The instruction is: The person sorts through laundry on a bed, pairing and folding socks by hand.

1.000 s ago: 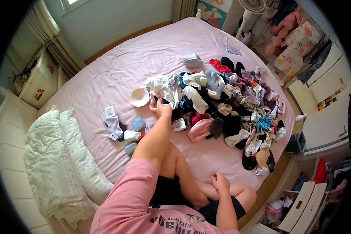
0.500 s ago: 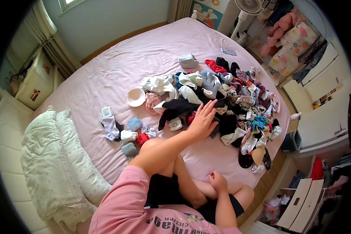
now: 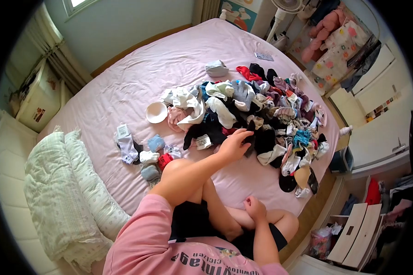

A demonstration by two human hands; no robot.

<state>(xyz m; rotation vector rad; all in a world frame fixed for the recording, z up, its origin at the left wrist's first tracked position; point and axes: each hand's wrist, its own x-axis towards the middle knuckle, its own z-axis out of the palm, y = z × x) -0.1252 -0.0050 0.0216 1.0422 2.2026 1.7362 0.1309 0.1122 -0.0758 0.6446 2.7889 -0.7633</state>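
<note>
- Small cloth bundles (image 3: 149, 156) lie on the pink bed (image 3: 124, 87).
- White bowl (image 3: 156, 112) sits just beside the clothes pile (image 3: 284, 123).
- Left hand (image 3: 234, 145) touches dark cloth (image 3: 251, 139) there, fingers bent; whether they grip, I cannot tell.
- Right hand (image 3: 255, 207), fingers curled in, is by the bent leg (image 3: 282, 222).

Soft daylight, darkened fisheye edges

Wall (image 3: 124, 27): pale blue; window (image 3: 77, 3) at its top edge, bright
Bed (image 3: 137, 68): pink sheet; white headboard (image 3: 11, 183)
Floor (image 3: 317, 206): brown, probably wood
Corner: beige curtain (image 3: 55, 41); white fan (image 3: 280, 16) opposite
</note>
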